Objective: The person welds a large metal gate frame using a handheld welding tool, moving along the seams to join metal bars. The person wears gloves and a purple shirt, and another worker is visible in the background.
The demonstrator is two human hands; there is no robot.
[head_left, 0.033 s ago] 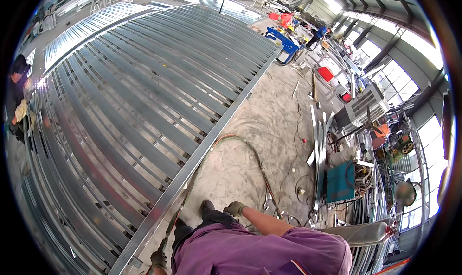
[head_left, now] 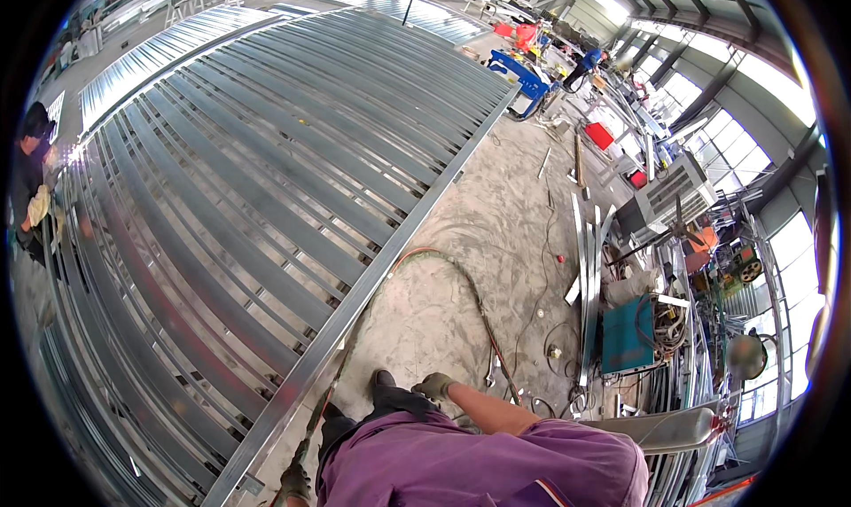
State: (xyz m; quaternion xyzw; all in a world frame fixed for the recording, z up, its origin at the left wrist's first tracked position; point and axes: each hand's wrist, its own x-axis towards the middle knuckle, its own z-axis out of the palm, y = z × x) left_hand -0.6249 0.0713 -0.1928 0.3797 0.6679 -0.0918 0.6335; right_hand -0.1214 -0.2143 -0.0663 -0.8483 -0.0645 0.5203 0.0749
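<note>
- Left hand [head_left: 295,482], gloved, gripped a thin rod [head_left: 321,405] beside the steel frame rail [head_left: 355,299]: probably stiff, light, best held low.
- Right hand [head_left: 435,386], gloved, hung loosely curled, holding nothing.

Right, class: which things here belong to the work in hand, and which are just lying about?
In hand:
- left hand, gloved, on the hose
- right hand, gloved
- steel frame

Lying about:
- teal machine
- loose steel strips
- blue trolley
- red box

Concrete floor [head_left: 461,241] w/ steel frame [head_left: 248,197], hose [head_left: 461,281].
</note>
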